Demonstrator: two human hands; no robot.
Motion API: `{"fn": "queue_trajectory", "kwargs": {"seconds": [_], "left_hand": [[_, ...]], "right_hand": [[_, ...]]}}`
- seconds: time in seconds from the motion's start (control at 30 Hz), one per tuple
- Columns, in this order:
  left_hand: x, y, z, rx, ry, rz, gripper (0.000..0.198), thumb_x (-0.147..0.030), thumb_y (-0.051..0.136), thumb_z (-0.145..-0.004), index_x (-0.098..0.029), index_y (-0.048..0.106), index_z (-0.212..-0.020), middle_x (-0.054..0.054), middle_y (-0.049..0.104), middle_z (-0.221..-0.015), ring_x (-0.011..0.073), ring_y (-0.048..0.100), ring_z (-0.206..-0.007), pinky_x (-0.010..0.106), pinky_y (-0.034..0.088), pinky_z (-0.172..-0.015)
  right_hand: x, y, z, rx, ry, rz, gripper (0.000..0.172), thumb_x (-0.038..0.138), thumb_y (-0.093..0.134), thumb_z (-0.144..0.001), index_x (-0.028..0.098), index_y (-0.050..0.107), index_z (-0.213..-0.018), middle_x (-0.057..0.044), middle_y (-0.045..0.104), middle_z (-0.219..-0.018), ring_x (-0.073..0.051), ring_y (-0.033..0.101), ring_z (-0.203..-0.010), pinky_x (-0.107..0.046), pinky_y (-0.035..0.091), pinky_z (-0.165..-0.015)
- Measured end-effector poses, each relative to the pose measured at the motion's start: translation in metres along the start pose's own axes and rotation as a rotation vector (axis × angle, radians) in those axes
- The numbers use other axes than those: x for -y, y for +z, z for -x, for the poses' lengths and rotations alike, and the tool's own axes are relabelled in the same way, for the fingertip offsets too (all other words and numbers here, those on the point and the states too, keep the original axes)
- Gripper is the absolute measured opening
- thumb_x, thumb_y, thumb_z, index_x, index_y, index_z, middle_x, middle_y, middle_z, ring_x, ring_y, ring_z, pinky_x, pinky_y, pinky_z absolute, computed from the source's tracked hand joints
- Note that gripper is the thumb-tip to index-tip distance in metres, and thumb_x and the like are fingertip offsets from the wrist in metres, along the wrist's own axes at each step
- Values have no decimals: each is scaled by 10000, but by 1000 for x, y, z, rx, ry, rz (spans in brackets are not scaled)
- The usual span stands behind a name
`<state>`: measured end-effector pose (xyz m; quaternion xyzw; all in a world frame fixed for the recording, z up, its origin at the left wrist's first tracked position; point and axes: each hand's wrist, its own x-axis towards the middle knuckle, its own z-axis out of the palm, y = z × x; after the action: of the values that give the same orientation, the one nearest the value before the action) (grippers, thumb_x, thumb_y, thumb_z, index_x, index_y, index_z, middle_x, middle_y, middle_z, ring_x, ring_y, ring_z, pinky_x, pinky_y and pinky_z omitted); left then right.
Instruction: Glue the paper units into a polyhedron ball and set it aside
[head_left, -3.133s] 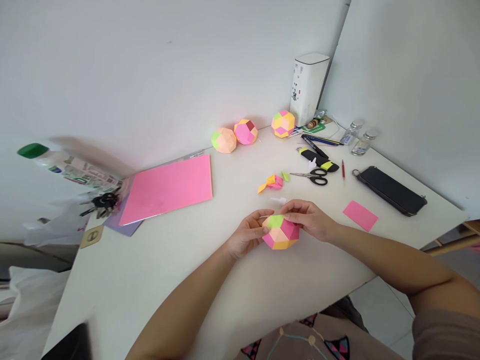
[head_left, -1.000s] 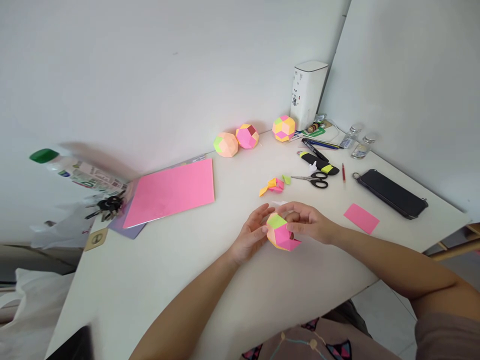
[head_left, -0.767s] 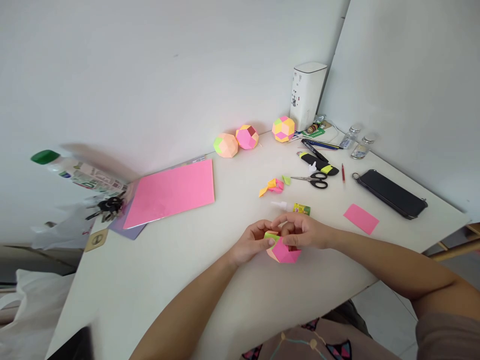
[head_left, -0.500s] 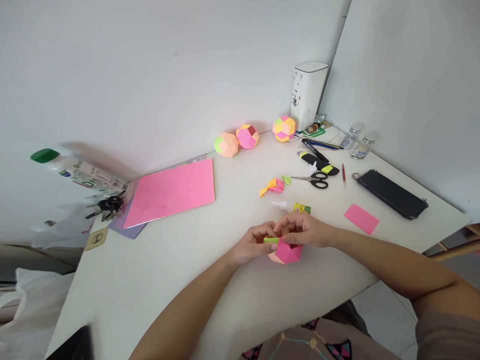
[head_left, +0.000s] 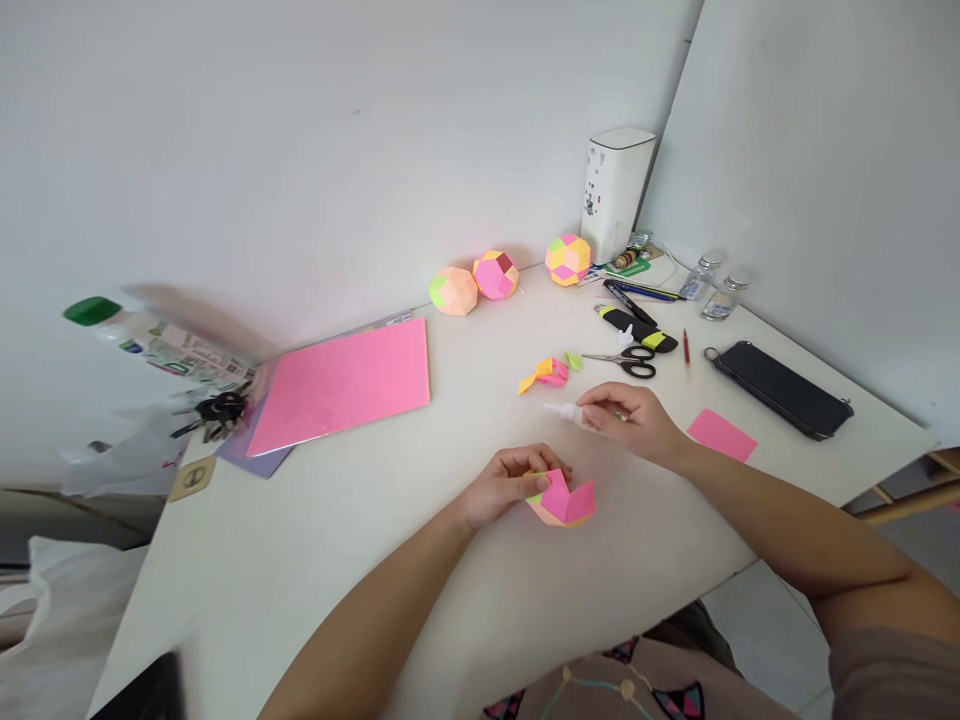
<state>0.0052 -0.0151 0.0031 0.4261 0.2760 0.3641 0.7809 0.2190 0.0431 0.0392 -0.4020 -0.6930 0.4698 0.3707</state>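
Observation:
My left hand (head_left: 511, 487) is closed on a paper ball (head_left: 559, 505) of pink, peach and green faces, its thumb on the near side. The ball's upper right is open, with a pink flap standing up. Farther back, my right hand (head_left: 628, 420) has its fingers closed round a small glue bottle (head_left: 571, 411); the white nozzle points left and the bottle's body is mostly hidden by the fingers. Just beyond the nozzle lie crumpled yellow and pink paper scraps (head_left: 546, 373) and a green scrap (head_left: 574, 360).
Three paper balls (head_left: 454, 291) sit along the wall. Scissors (head_left: 637, 361), a cutter (head_left: 637, 328), a red pencil (head_left: 686, 347), a pink paper piece (head_left: 722, 435) and a black case (head_left: 780, 388) lie to the right. Pink sheets (head_left: 345, 385) and a tipped bottle (head_left: 165, 345) are left.
My right hand has left the paper ball, moved back and right, and taken hold of the glue bottle. My left hand stays on the ball, whose pink flap now shows.

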Motion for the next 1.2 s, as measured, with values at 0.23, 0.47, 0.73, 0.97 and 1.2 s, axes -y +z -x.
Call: {"fn": "queue_trajectory", "kwargs": {"seconds": [0.23, 0.47, 0.73, 0.97, 1.2], "left_hand": [[0, -2, -2, 54, -23, -19, 166, -250, 702, -729, -133, 621, -642, 64, 585, -864, 220, 598, -892, 363, 428, -797], [-1, 2, -5, 46, -17, -38, 201, -288, 733, -686, -130, 621, -631, 61, 596, -833, 207, 588, -851, 318, 415, -732], [4, 0, -11, 25, 11, 24, 208, -275, 742, -665, -131, 600, -616, 26, 569, -747, 131, 528, -689, 266, 375, -637], [1, 3, -11, 26, 9, 47, 235, -294, 766, -622, -134, 597, -595, 31, 581, -732, 144, 537, -702, 279, 391, -669], [2, 3, -11, 12, 7, 44, 234, -292, 767, -623, -129, 600, -606, 28, 581, -742, 131, 527, -687, 263, 374, -636]], "right_hand": [[-28, -11, -22, -177, -208, 365, 222, 342, 542, -831, 185, 650, -946, -98, 639, -1026, -226, 585, -990, -372, 521, -807], [-24, 1, -77, 89, -220, 788, 336, 200, 555, -798, 128, 616, -1120, -157, 527, -1244, -271, 460, -1193, -443, 357, -1032], [-4, 62, -100, 392, -63, 1173, 389, 129, 521, -778, 158, 582, -1160, -177, 346, -1424, -363, 232, -1346, -546, 285, -1013], [0, 50, -98, 316, 191, 1217, 505, 380, 503, -806, 192, 457, -1273, -176, 180, -1495, -427, 123, -1367, -639, 261, -969], [2, 65, -102, 287, 264, 1211, 447, 446, 351, -891, 144, 523, -1171, -215, 437, -1267, -391, 430, -1145, -557, 413, -830]]}}
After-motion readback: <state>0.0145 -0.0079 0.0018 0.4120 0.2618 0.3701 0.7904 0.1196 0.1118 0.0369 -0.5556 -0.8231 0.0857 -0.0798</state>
